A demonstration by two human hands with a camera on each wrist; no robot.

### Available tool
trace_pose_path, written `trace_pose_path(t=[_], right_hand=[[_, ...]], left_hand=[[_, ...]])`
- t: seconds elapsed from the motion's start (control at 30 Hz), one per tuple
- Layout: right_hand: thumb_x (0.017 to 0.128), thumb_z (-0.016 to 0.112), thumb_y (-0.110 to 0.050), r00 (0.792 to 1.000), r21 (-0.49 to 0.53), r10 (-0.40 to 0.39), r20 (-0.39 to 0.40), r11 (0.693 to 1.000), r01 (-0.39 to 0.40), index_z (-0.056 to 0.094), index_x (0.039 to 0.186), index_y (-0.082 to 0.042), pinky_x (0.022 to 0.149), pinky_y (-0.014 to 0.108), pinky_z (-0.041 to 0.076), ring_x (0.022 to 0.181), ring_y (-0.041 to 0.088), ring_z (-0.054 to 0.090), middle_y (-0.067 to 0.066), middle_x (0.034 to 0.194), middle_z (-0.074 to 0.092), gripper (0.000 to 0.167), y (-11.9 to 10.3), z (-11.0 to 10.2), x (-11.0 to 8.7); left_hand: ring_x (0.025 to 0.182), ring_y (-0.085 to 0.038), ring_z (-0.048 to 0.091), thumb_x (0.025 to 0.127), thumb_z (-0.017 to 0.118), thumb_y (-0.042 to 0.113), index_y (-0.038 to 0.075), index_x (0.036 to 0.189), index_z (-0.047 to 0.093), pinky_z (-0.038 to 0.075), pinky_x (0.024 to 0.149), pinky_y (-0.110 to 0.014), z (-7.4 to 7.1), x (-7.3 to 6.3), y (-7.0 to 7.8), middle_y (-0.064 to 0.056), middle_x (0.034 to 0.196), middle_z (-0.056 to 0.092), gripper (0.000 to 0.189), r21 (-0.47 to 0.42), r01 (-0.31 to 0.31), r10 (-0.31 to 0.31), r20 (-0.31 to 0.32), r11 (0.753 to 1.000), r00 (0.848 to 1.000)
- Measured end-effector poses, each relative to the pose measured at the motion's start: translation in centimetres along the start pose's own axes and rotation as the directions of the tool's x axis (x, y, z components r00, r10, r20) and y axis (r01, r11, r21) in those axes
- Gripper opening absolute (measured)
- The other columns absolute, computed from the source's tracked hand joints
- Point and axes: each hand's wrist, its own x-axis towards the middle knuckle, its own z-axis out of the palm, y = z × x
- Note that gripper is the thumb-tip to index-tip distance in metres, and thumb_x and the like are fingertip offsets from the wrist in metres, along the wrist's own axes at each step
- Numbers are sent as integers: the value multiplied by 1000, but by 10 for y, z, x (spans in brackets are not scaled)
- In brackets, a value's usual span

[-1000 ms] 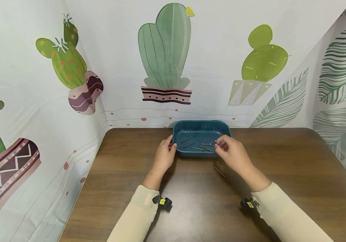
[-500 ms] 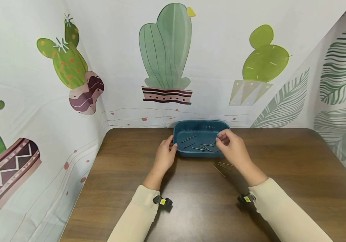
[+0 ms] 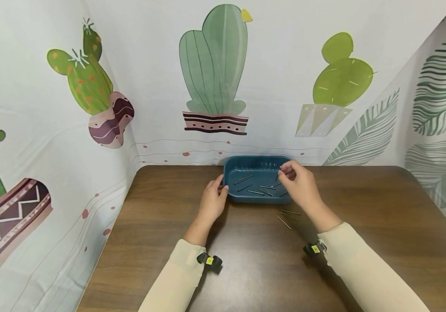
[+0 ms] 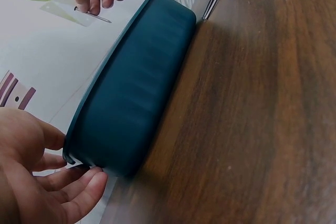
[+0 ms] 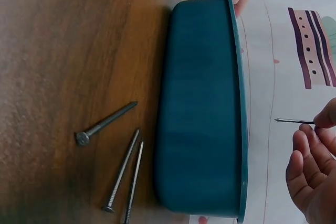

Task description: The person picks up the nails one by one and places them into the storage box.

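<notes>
A dark teal plastic tray (image 3: pixel 258 199) stands at the table's far edge, with several steel nails (image 3: pixel 245 187) lying loose inside it. My left hand (image 3: pixel 212 201) grips the tray's left end, its fingers at the rim (image 4: pixel 68 145) in the left wrist view. Above the tray's right part, my right hand (image 3: pixel 302 184) pinches one nail (image 5: pixel 294 121) by its head end, thumb against fingers. That nail's point hangs down toward the tray floor. On the table before the tray's right front corner lie three more nails (image 5: pixel 109 123), apart from the tray.
The brown wooden table (image 3: pixel 246 260) spreads out in front of the tray. Behind it hangs a white cloth (image 3: pixel 156 86) printed with cacti and leaves, close to the tray's back. A black strap device sits on each wrist.
My right hand has shifted slightly up and away toward the tray's back, and its nail now hangs more steeply. My left hand and the tray stay in place.
</notes>
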Motion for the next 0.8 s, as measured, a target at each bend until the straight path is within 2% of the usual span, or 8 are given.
trace_pose_path(t=[0.37, 0.8], right_hand=[[95, 66, -16, 1000, -14, 16, -12, 1000, -16, 66, 100, -4, 69, 12, 44, 80, 21, 64, 12, 92, 71, 13, 3, -2, 8], [96, 67, -17, 1000, -28, 17, -22, 999, -18, 66, 101, -4, 69, 13, 44, 81, 21, 65, 12, 92, 71, 14, 0, -6, 12]], left_hand=[[112, -30, 65, 102, 58, 20, 5, 149, 49, 54, 99, -46, 0, 0, -1, -19, 133, 60, 49, 8, 17, -17, 6, 1000, 1000], [111, -29, 65, 103, 57, 20, 5, 148, 50, 54, 98, -45, 0, -1, 0, -19, 131, 61, 48, 14, 8, -8, -1, 1000, 1000]])
